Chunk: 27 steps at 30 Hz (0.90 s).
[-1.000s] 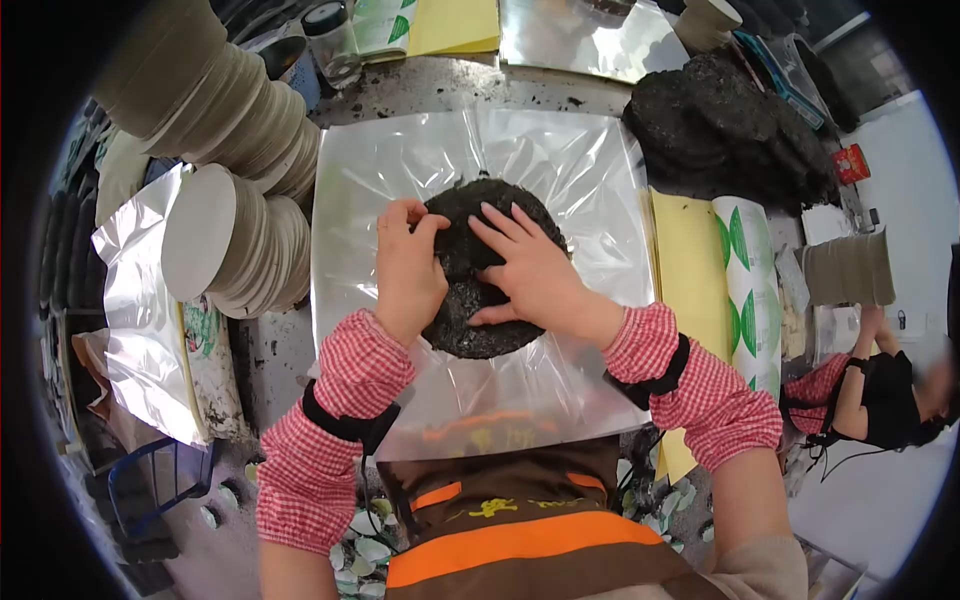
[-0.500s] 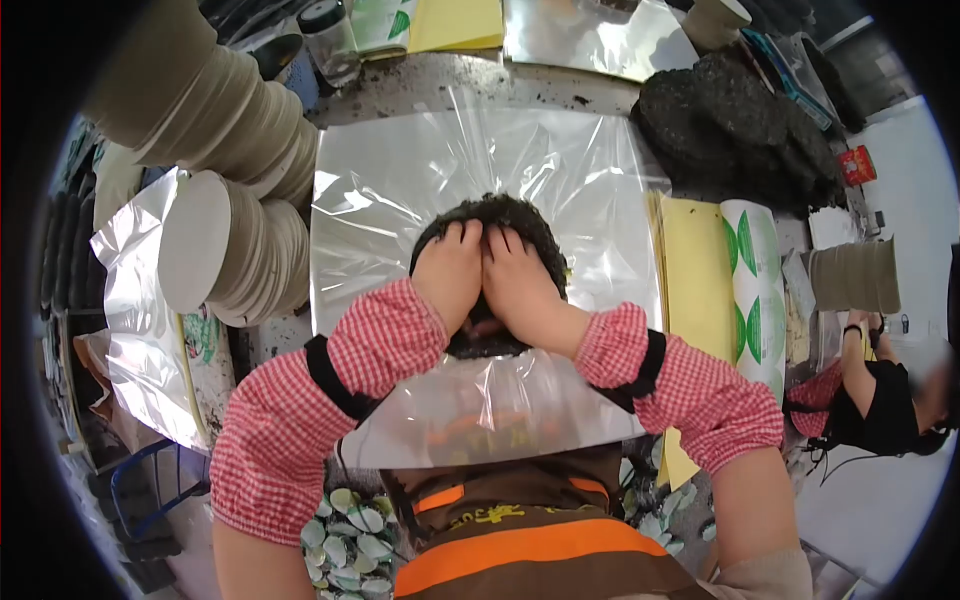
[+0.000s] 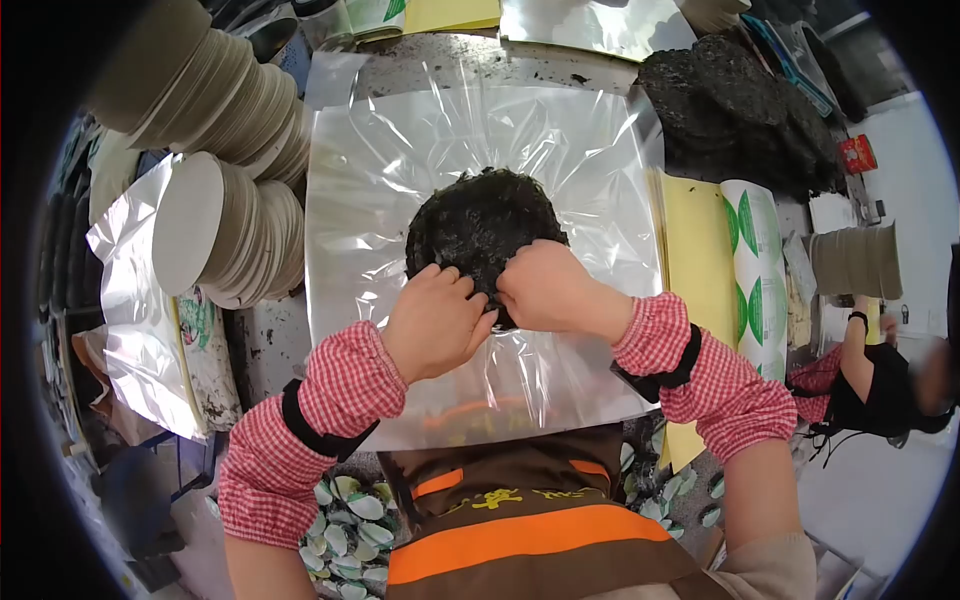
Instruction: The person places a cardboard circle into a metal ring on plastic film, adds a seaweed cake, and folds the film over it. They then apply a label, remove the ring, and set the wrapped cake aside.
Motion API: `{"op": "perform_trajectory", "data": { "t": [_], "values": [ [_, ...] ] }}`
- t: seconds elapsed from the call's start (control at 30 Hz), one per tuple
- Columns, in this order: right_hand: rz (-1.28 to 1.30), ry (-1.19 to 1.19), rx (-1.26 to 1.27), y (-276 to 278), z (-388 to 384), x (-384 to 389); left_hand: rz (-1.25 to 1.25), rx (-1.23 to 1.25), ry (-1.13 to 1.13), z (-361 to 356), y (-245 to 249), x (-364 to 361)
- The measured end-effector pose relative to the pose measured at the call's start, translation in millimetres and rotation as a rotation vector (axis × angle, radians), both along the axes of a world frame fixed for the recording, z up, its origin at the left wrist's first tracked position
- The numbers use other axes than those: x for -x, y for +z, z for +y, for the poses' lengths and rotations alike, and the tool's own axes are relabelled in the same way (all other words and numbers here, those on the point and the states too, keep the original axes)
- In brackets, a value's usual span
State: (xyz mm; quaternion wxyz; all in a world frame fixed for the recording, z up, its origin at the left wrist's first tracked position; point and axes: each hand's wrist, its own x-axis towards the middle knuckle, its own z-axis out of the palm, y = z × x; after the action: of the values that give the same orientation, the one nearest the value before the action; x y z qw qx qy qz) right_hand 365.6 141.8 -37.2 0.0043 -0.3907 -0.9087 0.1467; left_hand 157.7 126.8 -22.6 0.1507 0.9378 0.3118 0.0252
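A round, dark, leafy-looking cake (image 3: 480, 222) lies on a sheet of clear film (image 3: 370, 170) over the work surface. At its lower left edge is my left hand (image 3: 438, 318), fingers curled onto the dark material. My right hand (image 3: 550, 287) bends its fingers in at the lower right edge. Both hands touch the cake, their fingertips close together, and the fingers look closed on its near rim. Creases in the film spread out around the cake.
Stacks of round grey discs (image 3: 230, 230) stand at the left, beside a silvery sheet (image 3: 140, 300). Dark round cakes (image 3: 740, 110) are piled back right. Yellow sheets (image 3: 695, 240) and green-white printed sheets (image 3: 755, 270) lie right. A co-worker (image 3: 865, 385) is at far right.
Both hands have moved from the top of the dark cake down to its near edge and apart, uncovering its upper surface. The co-worker's arm has shifted slightly.
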Motion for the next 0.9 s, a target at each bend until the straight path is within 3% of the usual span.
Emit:
{"op": "perform_trajectory", "data": {
  "t": [0.1,0.17,0.23,0.3,0.33,0.4,0.5,0.53,0.6,0.7,0.77,0.8,0.87,0.9],
  "values": [
    [0.129,-0.012,0.019,7,-4,-8,-0.021,0.003,-0.033,5,10,4],
    [0.761,-0.237,-0.116,12,0,-16,-0.515,0.371,0.129,18,30,3],
    [0.777,-0.462,-0.396,17,27,-15,-0.619,-0.048,0.268,49,20,-6],
    [0.787,-0.566,-0.087,19,55,-14,-0.67,0.165,0.447,80,19,-19],
    [0.791,-0.566,-0.096,13,58,-12,-0.671,0.157,0.44,88,11,-22],
    [0.63,-0.382,-0.378,-4,62,-9,-0.574,-0.151,0.284,98,-11,-30],
    [0.392,-0.264,-0.442,-16,62,-6,-0.403,-0.175,0.195,99,-21,-28],
    [0.388,-0.262,-0.423,-16,61,-6,-0.399,-0.175,0.187,94,-19,-29],
    [0.467,-0.3,-0.457,-10,51,-7,-0.633,-0.113,0.299,82,-10,-31],
    [0.623,-0.352,-0.571,18,12,-6,-0.593,-0.164,0.3,35,17,-10],
    [0.686,-0.312,-0.275,20,-14,0,-0.503,0.106,0.098,-1,15,3],
    [0.48,-0.268,-0.16,10,-22,6,-0.377,0.196,0.145,-8,-1,2],
    [0.127,-0.239,0.085,11,-18,14,-0.361,0.254,0.129,-3,-7,1],
    [0.128,-0.24,0.085,13,-18,12,-0.35,0.293,0.112,2,-5,0]
  ]
}}
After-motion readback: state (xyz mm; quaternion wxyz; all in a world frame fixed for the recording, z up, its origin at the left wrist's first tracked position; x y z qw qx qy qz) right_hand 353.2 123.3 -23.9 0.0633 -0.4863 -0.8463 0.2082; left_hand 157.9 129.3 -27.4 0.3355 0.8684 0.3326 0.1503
